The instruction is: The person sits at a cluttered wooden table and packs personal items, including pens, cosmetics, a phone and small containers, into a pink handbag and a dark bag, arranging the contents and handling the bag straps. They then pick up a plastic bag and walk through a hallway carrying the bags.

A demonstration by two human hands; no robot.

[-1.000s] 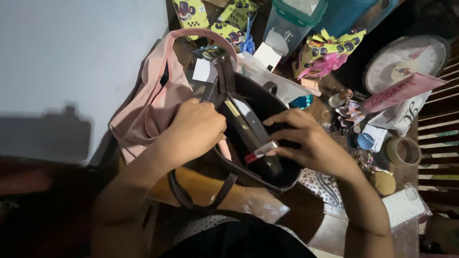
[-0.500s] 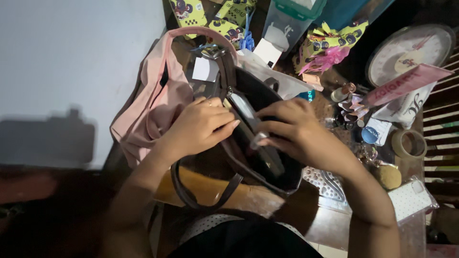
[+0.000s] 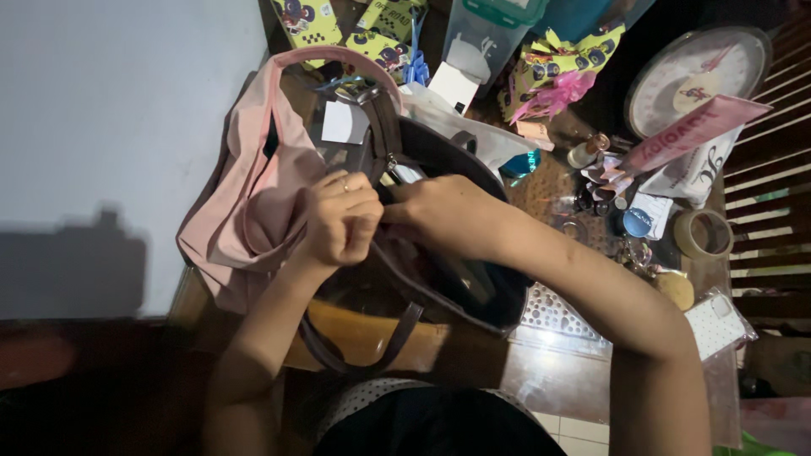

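Note:
A dark brown handbag (image 3: 494, 291) stands open on the table, its strap (image 3: 395, 338) looping toward me. My left hand (image 3: 338, 221) is closed on the bag's near-left rim, beside a zip. Reaching across the opening, my right hand (image 3: 439, 215) has its fingertips tucked against the left hand at the inner pocket. What those fingers hold is hidden. No red-and-white tube shows. A pink cloth bag (image 3: 249, 203) lies against the handbag's left side.
A round dial scale (image 3: 693, 80), a long pink box (image 3: 693, 135), a tape roll (image 3: 701, 235), a dotted phone case (image 3: 716, 325), small bottles and a clear container with a green lid (image 3: 481, 42) crowd the table behind and right. A pale wall (image 3: 118, 127) is on the left.
My right hand, which held a small red-and-white tube over the bag, has moved left into the bag to meet my left hand. The tube has gone out of sight.

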